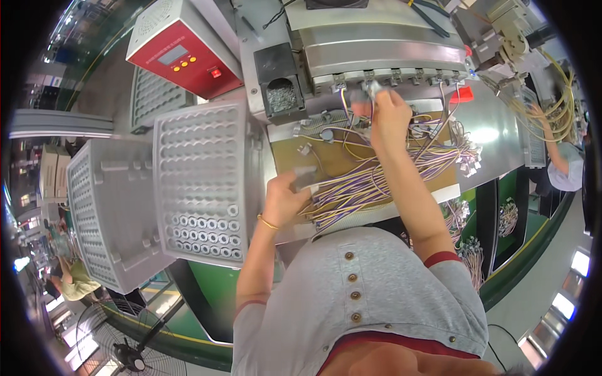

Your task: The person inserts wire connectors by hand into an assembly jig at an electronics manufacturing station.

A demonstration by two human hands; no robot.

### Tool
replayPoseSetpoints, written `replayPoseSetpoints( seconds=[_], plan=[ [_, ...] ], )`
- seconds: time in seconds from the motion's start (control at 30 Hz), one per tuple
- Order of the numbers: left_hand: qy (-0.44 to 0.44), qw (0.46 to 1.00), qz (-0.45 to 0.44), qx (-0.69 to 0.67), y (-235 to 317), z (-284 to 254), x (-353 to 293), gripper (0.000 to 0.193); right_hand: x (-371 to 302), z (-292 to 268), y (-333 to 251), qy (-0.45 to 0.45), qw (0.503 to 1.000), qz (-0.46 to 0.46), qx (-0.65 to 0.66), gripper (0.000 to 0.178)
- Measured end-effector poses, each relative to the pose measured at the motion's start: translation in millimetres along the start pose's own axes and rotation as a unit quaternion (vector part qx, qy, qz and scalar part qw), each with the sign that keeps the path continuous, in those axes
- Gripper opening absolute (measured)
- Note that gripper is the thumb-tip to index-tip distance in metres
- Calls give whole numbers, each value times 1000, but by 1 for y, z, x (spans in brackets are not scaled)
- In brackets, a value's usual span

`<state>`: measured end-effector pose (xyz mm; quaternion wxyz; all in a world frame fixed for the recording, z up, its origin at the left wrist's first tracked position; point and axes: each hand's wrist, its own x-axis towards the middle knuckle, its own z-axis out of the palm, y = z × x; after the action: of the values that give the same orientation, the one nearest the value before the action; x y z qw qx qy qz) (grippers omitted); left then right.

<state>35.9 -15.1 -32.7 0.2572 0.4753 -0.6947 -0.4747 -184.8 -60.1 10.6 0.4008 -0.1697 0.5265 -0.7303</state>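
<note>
My right hand [390, 119] is raised to the row of small metal clamps on the steel fixture [382, 57]. Its fingers pinch a pale wire connector [375, 88], smeared by motion, at one clamp. To the left of it, another connector [340, 86] with purple and yellowish wires sits in a clamp. Lower left, my left hand [283, 199] is closed at the left end of a bundle of purple and cream wires [364, 188]. A blurred grey piece [305, 172] shows at its fingertips; what it is I cannot make out. The bundle lies across a brown work board [285, 153].
Left of the board stands a grey moulded tray [200, 150] with several metal rings [207, 238] at its near end. A second tray [116, 213] leans beyond it. A red and white control box [188, 59] and a black open-topped bin [280, 88] stand behind. Pliers [429, 19] lie atop the fixture.
</note>
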Motion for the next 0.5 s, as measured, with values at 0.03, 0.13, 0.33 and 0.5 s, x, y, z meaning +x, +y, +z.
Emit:
replayPoseSetpoints(
  seconds=[0.03, 0.13, 0.33, 0.5],
  plan=[
    [-31, 999, -37, 0, 2, -4, -4, 26, 2, 3, 1, 5, 1000, -2, 27, 13],
    [-54, 991, -83, -88, 22, -9, -10, 28, 4, -10, -2, -42, 996, 6, -72, 13],
    [-5, 952, -63, -300, 20, -4, -28, 24, -38, -31, -43, -203, 812, -219, -502, 12],
    [93, 971, -96, -198, 35, -2, -21, 20, -85, -25, 7, -439, 735, -349, -381, 17]
  ],
)
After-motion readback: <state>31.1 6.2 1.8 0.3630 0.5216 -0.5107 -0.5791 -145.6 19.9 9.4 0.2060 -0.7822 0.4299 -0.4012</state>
